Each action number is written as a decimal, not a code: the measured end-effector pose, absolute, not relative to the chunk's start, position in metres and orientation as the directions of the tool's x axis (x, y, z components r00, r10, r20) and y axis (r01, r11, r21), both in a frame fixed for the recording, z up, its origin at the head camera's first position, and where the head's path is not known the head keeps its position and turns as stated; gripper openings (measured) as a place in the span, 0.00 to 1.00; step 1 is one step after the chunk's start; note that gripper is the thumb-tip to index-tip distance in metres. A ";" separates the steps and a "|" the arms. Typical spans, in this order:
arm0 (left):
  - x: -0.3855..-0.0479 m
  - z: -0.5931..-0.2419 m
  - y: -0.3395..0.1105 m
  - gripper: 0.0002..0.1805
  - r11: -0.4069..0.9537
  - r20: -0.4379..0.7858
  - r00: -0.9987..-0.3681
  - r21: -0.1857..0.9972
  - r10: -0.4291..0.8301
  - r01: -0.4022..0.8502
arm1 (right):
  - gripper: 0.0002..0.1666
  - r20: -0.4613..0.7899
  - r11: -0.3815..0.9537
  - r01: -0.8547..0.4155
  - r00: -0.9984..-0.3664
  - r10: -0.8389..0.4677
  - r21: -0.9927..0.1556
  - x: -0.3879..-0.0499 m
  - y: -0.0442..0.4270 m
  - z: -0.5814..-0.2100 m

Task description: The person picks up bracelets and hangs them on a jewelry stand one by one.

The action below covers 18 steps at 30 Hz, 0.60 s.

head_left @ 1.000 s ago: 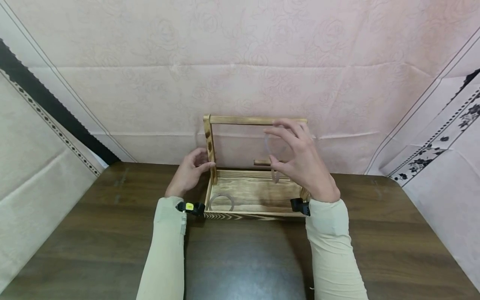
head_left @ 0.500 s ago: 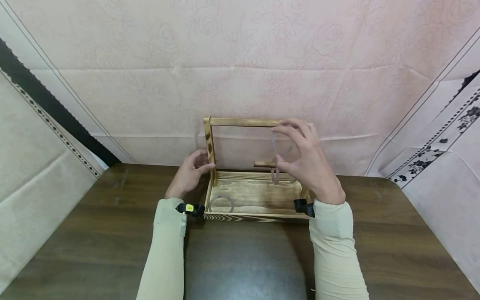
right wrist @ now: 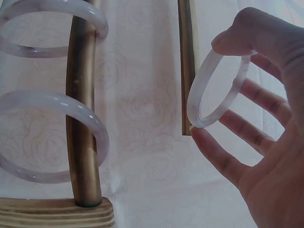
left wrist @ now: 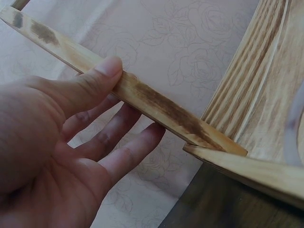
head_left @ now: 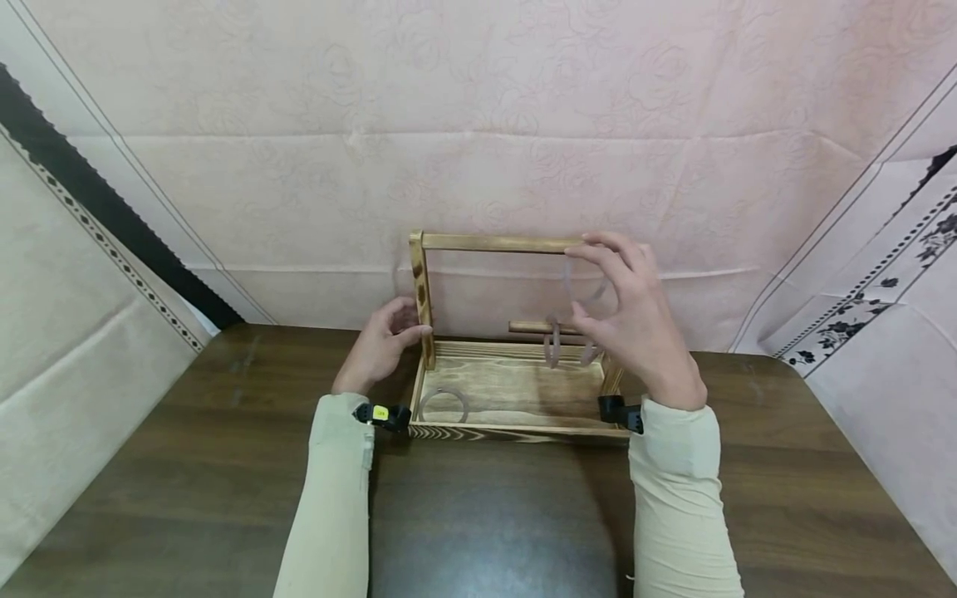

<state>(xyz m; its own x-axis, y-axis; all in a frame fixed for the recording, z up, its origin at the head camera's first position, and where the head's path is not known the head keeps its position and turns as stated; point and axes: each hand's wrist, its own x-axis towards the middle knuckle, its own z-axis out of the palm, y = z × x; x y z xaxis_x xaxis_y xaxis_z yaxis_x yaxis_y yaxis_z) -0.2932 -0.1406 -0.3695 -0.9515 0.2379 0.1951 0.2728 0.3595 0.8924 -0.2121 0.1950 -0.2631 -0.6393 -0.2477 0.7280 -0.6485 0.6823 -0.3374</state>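
Note:
My left hand (head_left: 377, 345) grips the left wooden post (left wrist: 156, 107) of a jewelry stand, thumb on one face and fingers behind. With thumb and fingertips, my right hand (head_left: 635, 307) pinches a pale translucent bangle (right wrist: 202, 95). That bangle is beside the end of the upper bar (head_left: 493, 243), and the right wrist view shows the bar outside its ring. On the lower rod (right wrist: 83, 142) hang two lilac-white bangles, one nearer (right wrist: 61, 102) the rod's mounted end, the other (right wrist: 52, 51) farther along. Another bangle (head_left: 463, 407) rests in the tray's front left corner.
The stand's shallow wooden tray (head_left: 516, 433) sits at the back of the brown table (head_left: 493, 515). A pink rose-patterned cloth (head_left: 478, 100) hangs close behind it. The lower rod's left end sticks out free.
My right hand has moved right with the pinched bangle, toward the right end of the upper bar. More of the lower rod and its hanging bangles shows now. The left hand stays put.

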 end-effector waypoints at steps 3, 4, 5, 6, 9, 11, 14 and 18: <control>-0.293 -0.369 -0.141 0.17 0.364 0.189 -0.953 0.892 0.236 0.267 | 0.38 0.732 0.689 -0.641 -0.639 -0.235 -0.339 -0.212 0.197 -0.262; -0.292 -0.369 -0.141 0.17 0.368 0.187 -0.954 0.891 0.236 0.265 | 0.38 0.734 0.689 -0.640 -0.639 -0.231 -0.340 -0.212 0.198 -0.262; -0.292 -0.369 -0.141 0.17 0.368 0.183 -0.954 0.892 0.236 0.262 | 0.39 0.734 0.691 -0.637 -0.640 -0.227 -0.342 -0.212 0.199 -0.262; -0.291 -0.368 -0.141 0.17 0.371 0.180 -0.955 0.891 0.235 0.260 | 0.39 0.735 0.691 -0.636 -0.640 -0.223 -0.344 -0.212 0.200 -0.262; -0.290 -0.368 -0.141 0.18 0.376 0.174 -0.956 0.891 0.236 0.255 | 0.38 0.741 0.691 -0.632 -0.639 -0.208 -0.351 -0.212 0.202 -0.262; -0.290 -0.367 -0.141 0.18 0.375 0.169 -0.957 0.893 0.235 0.250 | 0.38 0.745 0.690 -0.630 -0.637 -0.197 -0.356 -0.213 0.203 -0.262; -0.291 -0.367 -0.141 0.18 0.373 0.165 -0.958 0.895 0.234 0.246 | 0.37 0.749 0.689 -0.623 -0.639 -0.175 -0.370 -0.214 0.205 -0.263; -0.290 -0.367 -0.140 0.18 0.373 0.165 -0.958 0.895 0.234 0.245 | 0.36 0.749 0.687 -0.614 -0.645 -0.153 -0.388 -0.215 0.207 -0.264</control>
